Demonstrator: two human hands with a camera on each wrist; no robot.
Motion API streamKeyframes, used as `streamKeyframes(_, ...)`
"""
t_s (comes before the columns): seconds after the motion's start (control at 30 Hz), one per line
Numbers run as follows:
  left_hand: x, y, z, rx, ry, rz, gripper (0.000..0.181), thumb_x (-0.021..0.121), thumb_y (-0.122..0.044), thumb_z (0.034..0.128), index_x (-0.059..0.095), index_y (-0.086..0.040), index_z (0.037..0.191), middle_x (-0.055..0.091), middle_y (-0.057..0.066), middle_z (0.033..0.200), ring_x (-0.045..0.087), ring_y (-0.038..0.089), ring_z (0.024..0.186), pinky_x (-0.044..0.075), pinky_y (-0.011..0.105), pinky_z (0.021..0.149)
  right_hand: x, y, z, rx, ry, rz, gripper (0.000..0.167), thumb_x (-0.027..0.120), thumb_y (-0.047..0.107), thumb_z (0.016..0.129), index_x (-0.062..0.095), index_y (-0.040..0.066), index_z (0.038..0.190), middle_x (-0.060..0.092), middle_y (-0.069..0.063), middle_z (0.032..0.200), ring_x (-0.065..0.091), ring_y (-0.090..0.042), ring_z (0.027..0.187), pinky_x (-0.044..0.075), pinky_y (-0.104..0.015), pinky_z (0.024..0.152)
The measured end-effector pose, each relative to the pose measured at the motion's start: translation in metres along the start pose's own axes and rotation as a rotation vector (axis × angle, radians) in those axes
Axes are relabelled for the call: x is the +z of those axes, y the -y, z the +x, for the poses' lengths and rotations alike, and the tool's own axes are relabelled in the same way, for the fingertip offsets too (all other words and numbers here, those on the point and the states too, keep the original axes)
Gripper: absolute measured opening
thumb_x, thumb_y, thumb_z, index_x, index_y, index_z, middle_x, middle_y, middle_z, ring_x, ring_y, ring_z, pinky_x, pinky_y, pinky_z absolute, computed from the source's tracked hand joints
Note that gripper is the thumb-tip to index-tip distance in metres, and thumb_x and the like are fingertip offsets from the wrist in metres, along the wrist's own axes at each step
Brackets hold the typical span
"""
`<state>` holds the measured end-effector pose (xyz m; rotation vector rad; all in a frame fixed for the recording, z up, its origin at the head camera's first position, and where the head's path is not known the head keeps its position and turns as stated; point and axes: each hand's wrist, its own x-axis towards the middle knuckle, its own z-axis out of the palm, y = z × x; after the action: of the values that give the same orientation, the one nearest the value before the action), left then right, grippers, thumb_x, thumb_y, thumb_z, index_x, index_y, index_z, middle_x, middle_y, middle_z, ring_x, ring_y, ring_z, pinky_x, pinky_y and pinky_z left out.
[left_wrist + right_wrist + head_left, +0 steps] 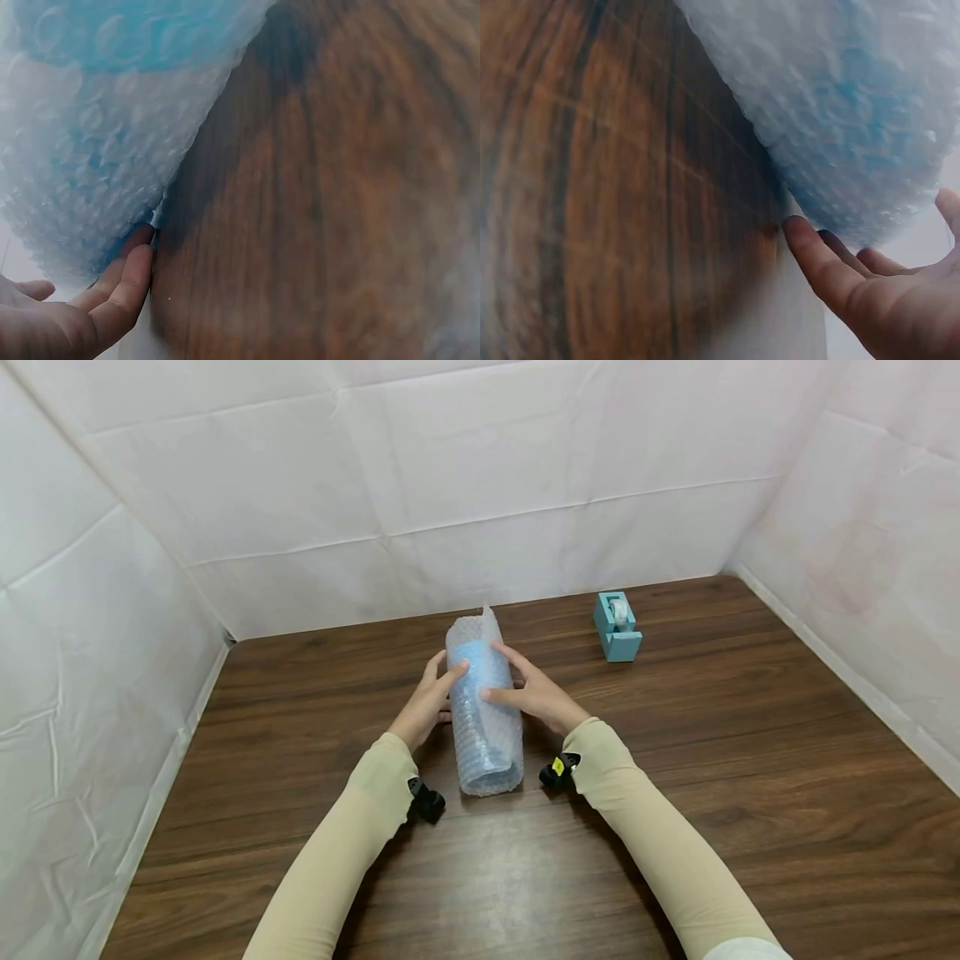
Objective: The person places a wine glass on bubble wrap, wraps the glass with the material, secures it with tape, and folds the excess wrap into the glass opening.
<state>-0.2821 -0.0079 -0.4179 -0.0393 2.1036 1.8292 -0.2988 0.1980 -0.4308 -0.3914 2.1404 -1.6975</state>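
Observation:
A roll of bubble wrap with something light blue inside lies lengthwise on the wooden table, its open end toward the person. The left hand holds its left side, thumb on top, fingers down along the side. On the right side, the right hand holds it with thumb and a finger on top. In the left wrist view, fingertips of the left hand touch the lower edge of the bubble wrap. The right wrist view has the right hand with fingertips under the bubble wrap.
A light blue tape dispenser with a roll of clear tape stands at the back right of the wooden table. White sheeting hangs behind the table and along both sides.

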Motion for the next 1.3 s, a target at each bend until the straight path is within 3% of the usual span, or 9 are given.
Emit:
streamKeyframes(0.23, 0.001, -0.004, -0.003, -0.024, -0.003, 0.008, 0.087, 0.056, -0.056, 0.0897, 0.003, -0.032, 0.154, 0.023, 0.013, 0.155, 0.045, 0.035, 0.129, 0.040, 0.052, 0.102, 0.005, 0.004, -0.003, -0.014, 0.002, -0.098, 0.090, 0.074, 0.036, 0.084, 0.015, 0.047, 0.150, 0.003, -0.006, 0.160, 0.022, -0.036, 0.142, 0.038, -0.057, 0.104)
streamKeyframes(0.63, 0.005, -0.005, -0.002, -0.033, 0.005, -0.033, 0.084, 0.059, -0.046, 0.0905, 0.007, -0.029, 0.154, 0.023, 0.013, 0.154, 0.046, 0.035, 0.127, 0.040, 0.054, 0.103, 0.003, 0.002, -0.006, -0.036, 0.051, -0.100, 0.088, 0.072, 0.036, 0.085, 0.014, 0.051, 0.149, -0.001, -0.002, 0.161, 0.020, -0.037, 0.143, 0.036, -0.059, 0.105)
streamKeyframes(1.07, 0.008, -0.004, -0.004, -0.025, 0.023, -0.060, 0.088, 0.062, -0.045, 0.0899, 0.003, -0.031, 0.154, 0.020, 0.011, 0.155, 0.043, 0.034, 0.130, 0.040, 0.054, 0.104, 0.000, 0.005, -0.010, -0.044, 0.037, -0.164, 0.088, 0.072, 0.043, 0.083, 0.012, 0.056, 0.146, 0.000, -0.002, 0.161, 0.021, -0.037, 0.142, 0.035, -0.060, 0.105)
streamKeyframes(1.17, 0.012, -0.006, -0.004, -0.029, 0.017, -0.075, 0.087, 0.063, -0.042, 0.0896, 0.005, -0.031, 0.153, 0.025, 0.012, 0.152, 0.046, 0.034, 0.128, 0.042, 0.053, 0.103, -0.008, 0.009, -0.014, -0.055, 0.028, -0.198, 0.079, 0.066, 0.044, 0.089, 0.015, 0.051, 0.149, 0.004, -0.003, 0.161, 0.028, -0.038, 0.140, 0.038, -0.058, 0.104)
streamKeyframes(1.3, 0.020, -0.010, -0.004, -0.030, 0.017, -0.090, 0.087, 0.064, -0.041, 0.0890, 0.007, -0.031, 0.153, 0.027, 0.013, 0.150, 0.046, 0.034, 0.127, 0.040, 0.052, 0.104, -0.036, 0.014, -0.022, -0.074, -0.083, -0.252, 0.058, 0.056, 0.042, 0.096, 0.036, 0.028, 0.149, 0.033, -0.010, 0.154, 0.049, -0.037, 0.126, 0.047, -0.051, 0.096)
